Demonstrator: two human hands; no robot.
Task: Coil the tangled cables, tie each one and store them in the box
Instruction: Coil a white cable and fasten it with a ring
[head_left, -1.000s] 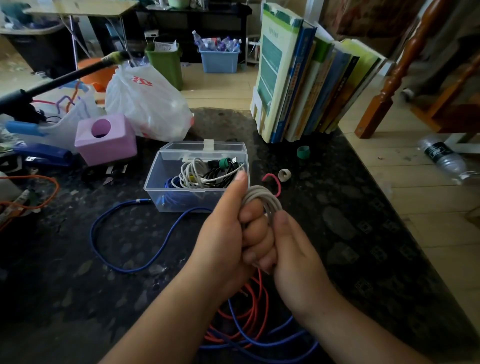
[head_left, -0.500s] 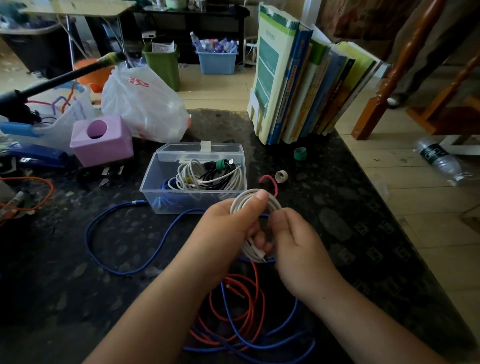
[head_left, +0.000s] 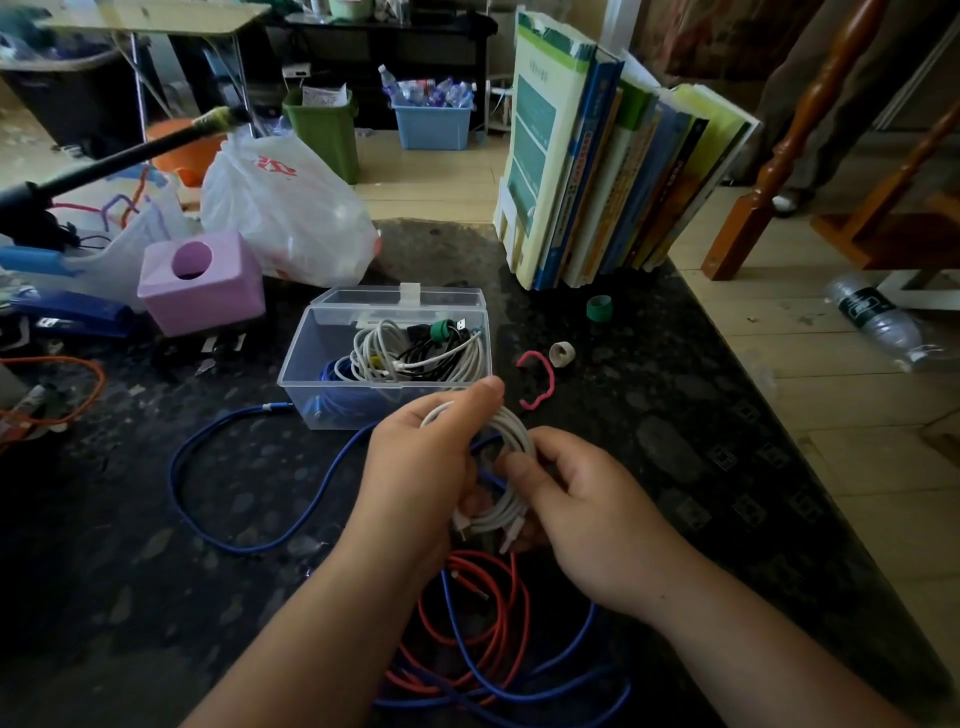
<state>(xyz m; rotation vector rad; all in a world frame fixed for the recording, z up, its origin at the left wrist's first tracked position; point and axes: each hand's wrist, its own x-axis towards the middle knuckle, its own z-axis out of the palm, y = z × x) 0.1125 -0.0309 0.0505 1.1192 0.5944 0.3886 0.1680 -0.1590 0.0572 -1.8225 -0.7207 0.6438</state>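
A coiled white cable (head_left: 511, 441) is held above the dark table, in front of the clear plastic box (head_left: 332, 379). My left hand (head_left: 426, 478) grips the coil's left side, thumb over its top. My right hand (head_left: 582, 514) pinches the coil's right side, and its plug ends hang between my hands. The box is open and holds several coiled white, black and blue cables. A loose blue cable (head_left: 208, 499) loops from the box across the table. A red cable (head_left: 467, 613) lies tangled with it under my wrists.
A pink tie (head_left: 540, 379), a white ring (head_left: 562, 354) and a green ring (head_left: 599, 309) lie right of the box. A row of books (head_left: 597, 171) stands behind them. A pink cube (head_left: 202, 280) and a plastic bag (head_left: 280, 208) sit at the left. The table edge (head_left: 769, 395) runs along the right.
The white coil has come down from near the box toward me. My hands have loosened from a tight clasp, so the coil and its plug ends now show between them.
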